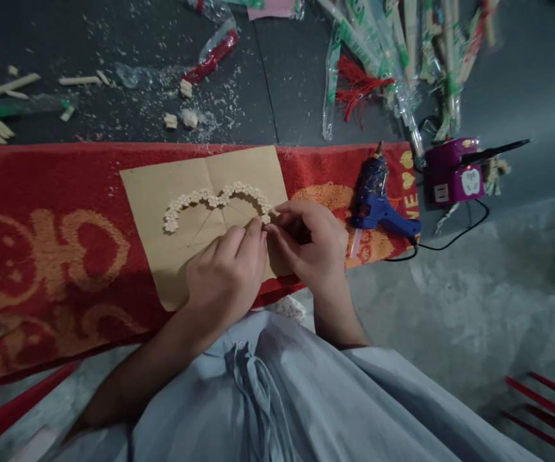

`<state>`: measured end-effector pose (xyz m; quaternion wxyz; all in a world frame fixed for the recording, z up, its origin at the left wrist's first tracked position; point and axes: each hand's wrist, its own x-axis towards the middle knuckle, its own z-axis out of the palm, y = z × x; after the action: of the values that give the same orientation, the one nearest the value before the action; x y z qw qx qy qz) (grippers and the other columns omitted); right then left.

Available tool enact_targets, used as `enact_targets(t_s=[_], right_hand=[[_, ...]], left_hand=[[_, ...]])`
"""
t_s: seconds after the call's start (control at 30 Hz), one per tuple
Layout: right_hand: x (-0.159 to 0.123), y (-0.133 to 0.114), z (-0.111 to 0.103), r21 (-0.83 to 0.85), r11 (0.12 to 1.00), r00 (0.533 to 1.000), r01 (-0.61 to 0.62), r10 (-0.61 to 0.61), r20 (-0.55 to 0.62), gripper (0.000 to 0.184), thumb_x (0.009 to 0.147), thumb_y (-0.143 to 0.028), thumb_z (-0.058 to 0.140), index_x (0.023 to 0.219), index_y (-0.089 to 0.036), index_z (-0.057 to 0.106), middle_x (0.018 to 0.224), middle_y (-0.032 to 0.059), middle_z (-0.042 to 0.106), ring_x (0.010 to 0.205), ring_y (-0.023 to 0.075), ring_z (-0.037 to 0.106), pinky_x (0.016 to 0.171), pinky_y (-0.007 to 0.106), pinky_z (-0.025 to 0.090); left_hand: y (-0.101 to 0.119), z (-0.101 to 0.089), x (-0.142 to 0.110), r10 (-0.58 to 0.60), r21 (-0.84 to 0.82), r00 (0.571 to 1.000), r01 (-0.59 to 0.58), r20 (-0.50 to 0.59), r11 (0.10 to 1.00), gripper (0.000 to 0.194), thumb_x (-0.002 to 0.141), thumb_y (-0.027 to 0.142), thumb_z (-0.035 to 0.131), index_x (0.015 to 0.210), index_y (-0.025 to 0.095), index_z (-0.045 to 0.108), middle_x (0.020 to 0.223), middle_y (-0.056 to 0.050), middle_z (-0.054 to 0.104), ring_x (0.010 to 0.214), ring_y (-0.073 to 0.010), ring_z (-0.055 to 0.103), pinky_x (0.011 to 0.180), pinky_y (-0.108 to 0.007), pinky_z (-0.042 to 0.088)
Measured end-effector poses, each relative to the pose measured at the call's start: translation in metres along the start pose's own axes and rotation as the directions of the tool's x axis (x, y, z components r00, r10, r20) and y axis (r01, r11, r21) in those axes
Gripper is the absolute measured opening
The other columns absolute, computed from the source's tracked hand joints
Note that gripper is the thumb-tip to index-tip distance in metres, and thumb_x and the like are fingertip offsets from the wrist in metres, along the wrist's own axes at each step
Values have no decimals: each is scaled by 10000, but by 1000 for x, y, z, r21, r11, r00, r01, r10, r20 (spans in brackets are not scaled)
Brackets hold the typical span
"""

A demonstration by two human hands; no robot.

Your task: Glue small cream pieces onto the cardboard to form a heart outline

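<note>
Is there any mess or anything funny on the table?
Yes, tiny pale crumbs are scattered over the dark table, past the red towel. That looks messy. The bumpy cream curve on the paper seems fine.

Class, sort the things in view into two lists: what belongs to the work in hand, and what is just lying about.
In the work, most likely:
pale curved trim, by the right hand
brown paper beneath
red towel
blue glue gun
purple socket block

Apparently just lying about:
red tassel
pale sticks
green-printed wrappers
</note>
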<state>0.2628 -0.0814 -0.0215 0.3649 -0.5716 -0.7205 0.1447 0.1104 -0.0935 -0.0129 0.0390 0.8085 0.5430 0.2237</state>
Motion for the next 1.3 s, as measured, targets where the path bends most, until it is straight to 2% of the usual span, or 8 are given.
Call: enact_targets(t_s=[0.33,0.5,0.63,0.9,1.0,1.1,1.3], right_hand=[[0,0,-1,-28,999,998,-28,29,62,125,898,-312,611,994,-240,646,780,8,676,741,163,627,700,304,503],[0,1,-1,-37,999,998,-28,30,55,147,890,-341,624,991,-236,646,768,6,672,738,160,622,709,301,500],[-1,1,-1,-52,998,999,-18,20,46,133,882,-354,634,936,-233,642,763,3,669,724,154,619,698,297,499],[1,0,-1,-16,1000,998,-10,11,65,123,849,-321,624,807,-208,598,733,-1,629,689,135,569,649,272,454],[0,1,1,16,999,998,-50,50,40,152,784,-318,664,766,-206,562,694,-20,588,643,119,527,608,255,427],[0,1,3,60,993,995,-103,101,25,141,745,-281,650,759,-207,531,669,-44,543,589,95,475,570,237,399],[1,2,7,159,977,989,-144,148,-16,116,719,-243,610,772,-211,512,607,-76,471,517,69,392,507,217,338]], left_hand=[[1,-1,0,-48,-22,998,49,37,999,262,952,263,503,1116,185,692,832,-49,726,662,-137,659,595,-259,441],[2,-1,-1,-41,-15,998,41,37,999,261,952,259,498,1109,186,694,826,-45,722,653,-137,653,588,-266,436],[2,-2,-2,-23,-20,999,24,38,1000,265,950,246,497,1124,187,688,822,-39,720,655,-134,651,592,-263,430],[2,-7,-9,78,10,996,-78,-49,997,238,945,222,504,1078,179,697,762,-19,716,615,-124,633,576,-274,422],[-5,-18,-15,148,45,985,-144,-92,989,208,929,212,537,1042,178,709,707,-4,694,606,-119,626,568,-268,418],[-18,-32,-24,177,51,981,-173,-85,984,196,918,201,549,1020,190,716,677,3,677,601,-117,621,569,-263,416],[-52,-49,-41,111,5,993,-111,-42,994,227,925,224,517,1024,204,721,757,-23,708,633,-131,629,583,-273,415]])
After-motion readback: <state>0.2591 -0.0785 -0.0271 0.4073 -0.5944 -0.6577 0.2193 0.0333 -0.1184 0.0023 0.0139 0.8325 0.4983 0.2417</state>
